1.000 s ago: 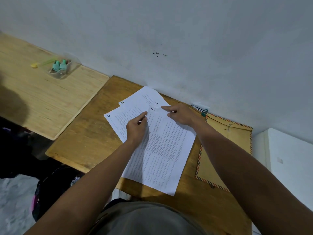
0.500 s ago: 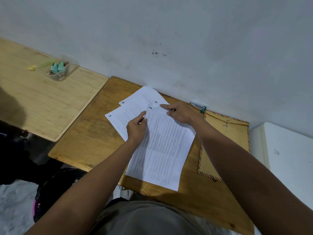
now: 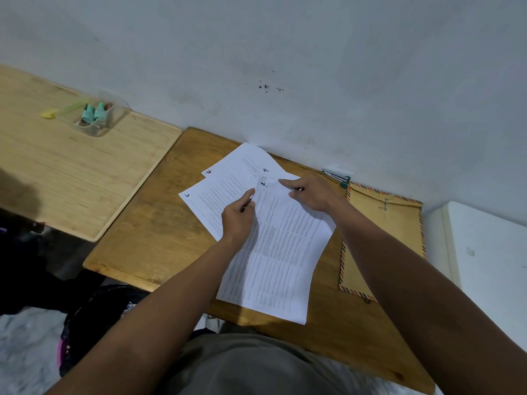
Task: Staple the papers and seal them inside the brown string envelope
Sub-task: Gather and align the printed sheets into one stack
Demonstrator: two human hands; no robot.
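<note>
Three printed sheets of papers (image 3: 273,252) lie fanned on the darker wooden surface (image 3: 148,232), overlapping so that only the top, nearest sheet shows whole; the other two show just their far corners, with handwritten marks too small to read. The left hand (image 3: 238,216) rests on the top sheet with its forefinger stretched toward the far edge and the other fingers curled under; whether it pinches the sheet cannot be told. The right hand (image 3: 309,193) lies just beside it on the same sheet, forefinger straight and pointing left, the remaining fingers folded against the paper. One brown string envelope (image 3: 382,240) with a striped border lies flat to the right of the papers, its left edge partly under the right forearm. One stapler (image 3: 336,175) sits against the wall, just beyond the envelope's far corner, partly hidden by the right hand. A second, lighter surface (image 3: 57,172) on the left carries one clear holder (image 3: 95,119) with two teal-capped items inside.
</note>
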